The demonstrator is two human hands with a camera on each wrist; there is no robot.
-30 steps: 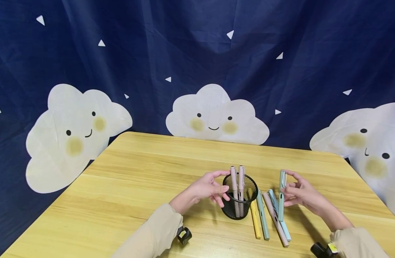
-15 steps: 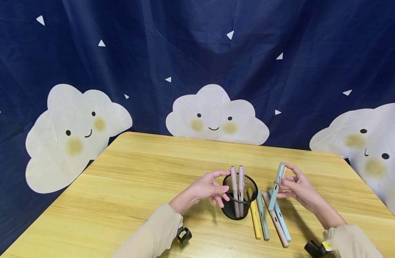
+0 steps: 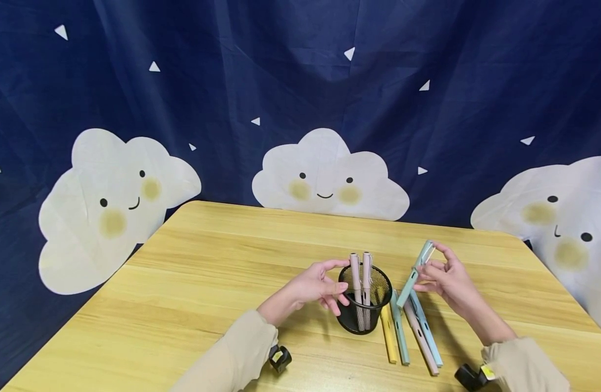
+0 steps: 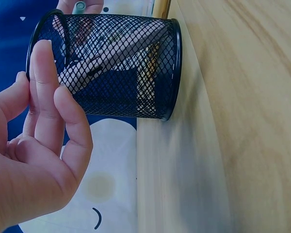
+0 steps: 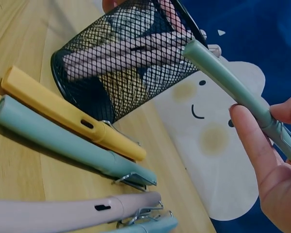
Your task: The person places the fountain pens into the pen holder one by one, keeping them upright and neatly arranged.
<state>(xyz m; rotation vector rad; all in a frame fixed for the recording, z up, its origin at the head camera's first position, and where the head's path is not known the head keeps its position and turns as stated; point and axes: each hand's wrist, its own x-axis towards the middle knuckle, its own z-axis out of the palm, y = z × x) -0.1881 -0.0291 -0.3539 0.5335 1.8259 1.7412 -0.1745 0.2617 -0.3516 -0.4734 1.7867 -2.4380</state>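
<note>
A black mesh pen holder (image 3: 366, 307) stands on the wooden table (image 3: 207, 283) with two pink pens (image 3: 360, 272) upright in it. My left hand (image 3: 335, 284) grips the holder's left side, thumb at the rim and fingers against the mesh (image 4: 121, 73). My right hand (image 3: 430, 268) pinches a pale green pen (image 3: 412, 276) near its clip end, off the table. The pen slants, and its lower end points at the holder's rim (image 5: 116, 68) and lies close to it. My fingers (image 5: 266, 160) hold the upper part of this green pen (image 5: 233, 87).
To the right of the holder, several pens lie side by side: yellow (image 3: 388, 337), green (image 3: 401, 335), pink (image 3: 422, 340) and light blue (image 3: 429, 337). A dark blue curtain with white clouds (image 3: 329, 174) hangs behind the table's far edge.
My right hand has raised the green pen from upright over the lying pens and tipped it left, its lower end swinging toward the holder. The left hand has stayed on the holder.
</note>
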